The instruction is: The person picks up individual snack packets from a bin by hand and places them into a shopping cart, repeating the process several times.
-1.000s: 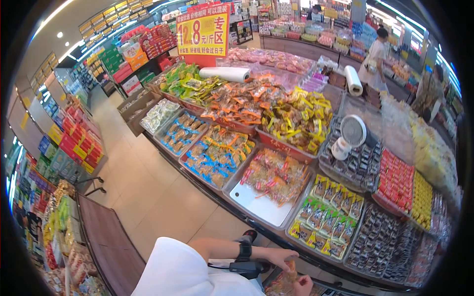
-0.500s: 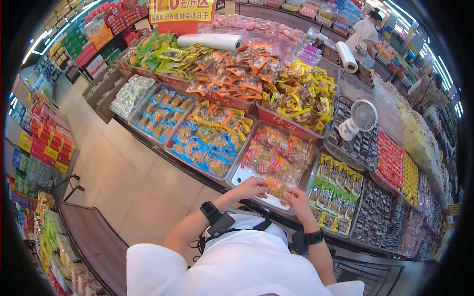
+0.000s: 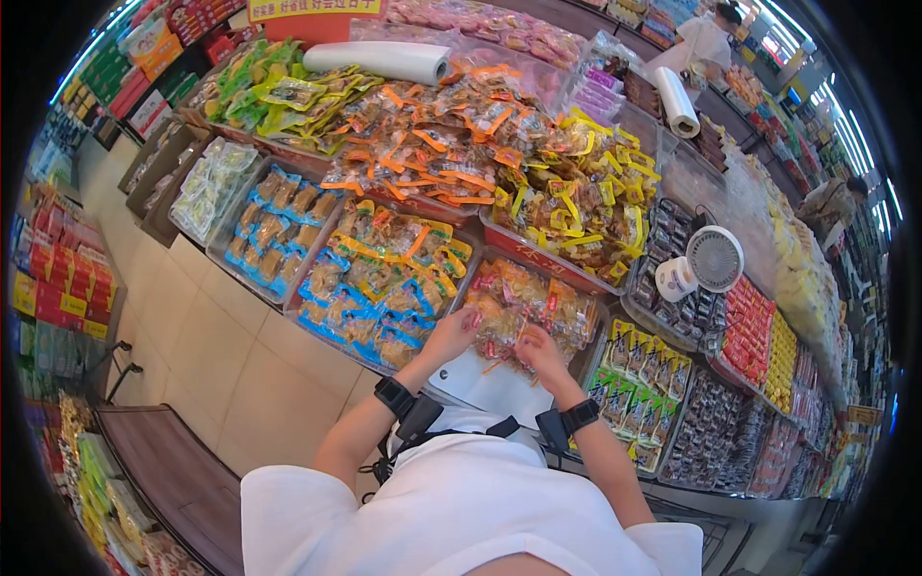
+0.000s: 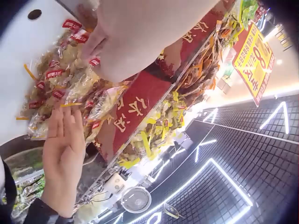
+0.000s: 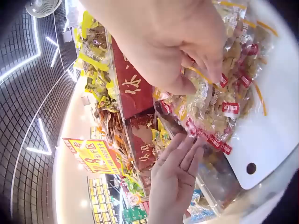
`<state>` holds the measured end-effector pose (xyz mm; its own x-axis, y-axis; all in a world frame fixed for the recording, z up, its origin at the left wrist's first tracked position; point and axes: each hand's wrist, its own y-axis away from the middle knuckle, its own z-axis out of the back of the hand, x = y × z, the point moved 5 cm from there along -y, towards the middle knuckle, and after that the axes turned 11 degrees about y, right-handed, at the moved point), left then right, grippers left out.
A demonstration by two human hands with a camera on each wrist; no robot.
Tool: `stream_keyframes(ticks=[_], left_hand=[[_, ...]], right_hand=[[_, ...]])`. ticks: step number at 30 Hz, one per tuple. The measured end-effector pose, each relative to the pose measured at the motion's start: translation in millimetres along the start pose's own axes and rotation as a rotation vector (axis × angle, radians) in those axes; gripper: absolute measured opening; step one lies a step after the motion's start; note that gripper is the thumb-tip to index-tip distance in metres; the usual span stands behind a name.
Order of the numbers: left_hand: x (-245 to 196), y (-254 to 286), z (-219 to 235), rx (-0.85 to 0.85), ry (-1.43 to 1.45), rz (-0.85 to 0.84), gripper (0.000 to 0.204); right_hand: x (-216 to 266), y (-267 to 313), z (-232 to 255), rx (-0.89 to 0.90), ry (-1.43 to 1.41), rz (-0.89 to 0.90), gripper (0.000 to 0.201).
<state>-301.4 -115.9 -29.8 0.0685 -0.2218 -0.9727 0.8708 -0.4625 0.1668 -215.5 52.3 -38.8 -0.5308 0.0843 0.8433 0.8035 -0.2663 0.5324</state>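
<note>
Clear-wrapped snack packets [image 3: 514, 317] with red labels lie in a tray with a white board [image 3: 485, 384] along its front. At the left side of these packets is my left hand [image 3: 453, 336]; in the right wrist view its extended fingertips meet the wrappers. On the other side my right hand [image 3: 543, 355] has its fingertips on the packets. The left wrist view shows the right hand's fingers [image 4: 67, 122] laid fairly straight against the wrappers. Up close in the right wrist view, the right thumb and fingers lie over a packet with an orange-edged seal [image 5: 201, 74].
Blue and yellow packets [image 3: 379, 288] fill the tray on the left; green and yellow packets [image 3: 639, 374] lie to the right. Behind stands a red-fronted bin of yellow-wrapped packets [image 3: 576, 192]. A white fan [image 3: 715, 259] stands at right. Plastic bag rolls [image 3: 375, 62] lie farther back.
Earlier the hands were low at the front with a packet, then held one over the white board. Now they are farther in, on the packets, with none held up. The head view has shifted.
</note>
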Motion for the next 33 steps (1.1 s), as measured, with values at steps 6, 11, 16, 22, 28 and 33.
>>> stream_keyframes(ticks=[6, 11, 16, 22, 28, 33], left_hand=[[7, -2, 1, 0.074, -0.109, 0.093, 0.037], [-12, 5, 1, 0.119, -0.053, 0.064, 0.032], [-27, 20, -15, 0.109, -0.02, -0.069, 0.024], [-51, 52, -99, 0.609, 0.017, -0.016, 0.02], [-58, 129, -205, 1.205, -0.129, 0.212, 0.021], [-21, 195, -287, 1.671, -0.206, 0.125, 0.02]], right_hand=[[-8, -1, -2, 0.177, 0.312, 0.117, 0.041], [1, 24, 14, 0.111, 0.353, 0.237, 0.038], [-4, 85, 42, 0.033, 0.077, 0.189, 0.031], [-50, 180, 63, -0.031, -0.126, 0.085, 0.022], [-124, 267, 71, -0.284, -0.315, -0.004, 0.024], [-211, 350, 66, -0.573, -0.526, -0.138, 0.026]])
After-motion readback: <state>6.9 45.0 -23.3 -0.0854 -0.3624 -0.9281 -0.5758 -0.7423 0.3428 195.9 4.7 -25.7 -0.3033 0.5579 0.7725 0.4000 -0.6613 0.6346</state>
